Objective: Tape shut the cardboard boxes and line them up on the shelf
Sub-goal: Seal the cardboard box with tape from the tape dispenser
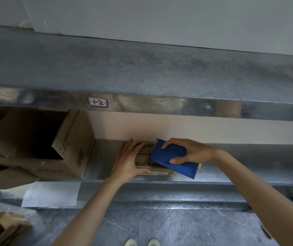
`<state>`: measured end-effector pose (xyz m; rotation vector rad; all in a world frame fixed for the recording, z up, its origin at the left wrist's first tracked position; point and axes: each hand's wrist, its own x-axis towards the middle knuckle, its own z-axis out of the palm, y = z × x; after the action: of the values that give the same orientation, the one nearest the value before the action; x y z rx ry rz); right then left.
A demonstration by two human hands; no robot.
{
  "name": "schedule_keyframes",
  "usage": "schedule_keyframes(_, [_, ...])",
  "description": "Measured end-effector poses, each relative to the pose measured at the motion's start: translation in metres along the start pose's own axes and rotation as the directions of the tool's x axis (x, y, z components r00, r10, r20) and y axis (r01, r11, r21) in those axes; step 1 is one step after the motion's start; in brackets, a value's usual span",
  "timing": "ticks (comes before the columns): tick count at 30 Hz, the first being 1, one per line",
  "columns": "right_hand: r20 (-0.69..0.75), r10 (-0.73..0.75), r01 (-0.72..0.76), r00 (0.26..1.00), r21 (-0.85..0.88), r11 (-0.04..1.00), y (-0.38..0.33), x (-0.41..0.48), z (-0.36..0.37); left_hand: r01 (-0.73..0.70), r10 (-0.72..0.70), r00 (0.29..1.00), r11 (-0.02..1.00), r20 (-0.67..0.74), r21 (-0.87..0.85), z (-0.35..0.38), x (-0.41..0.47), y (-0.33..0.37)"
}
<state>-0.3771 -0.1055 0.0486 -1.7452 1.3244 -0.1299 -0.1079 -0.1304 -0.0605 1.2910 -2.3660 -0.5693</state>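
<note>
Laying the fingers [135, 145] of the left hand [127, 160] straight and close together across the left part of the box [149, 165] top, with the thumb running along the near edge. Pressing rather than gripping, presumably to hold the flaps down and stop the box sliding.

Clamping the fingers [167, 144] and thumb of the right hand [193, 150] round the blue tool [170, 157], probably a tape dispenser. Tilting it over the right part of the box top, apparently to run tape along the seam. Covering most of that seam with the tool, so not telling whether tape is on yet.

Keeping the box under and between both hands, at the near edge of the lower shelf [248, 157]. Leaving a gap to the open box [74, 148] on the left, flaps up and untaped.
</note>
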Motion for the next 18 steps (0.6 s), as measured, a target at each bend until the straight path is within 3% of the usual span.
schedule_keyframes(18, [-0.011, -0.029, 0.030, 1.000, 0.067, 0.997, 0.005, -0.011, -0.013, -0.011, 0.012, 1.000, 0.993, 0.008, -0.115, -0.008, -0.003, -0.008])
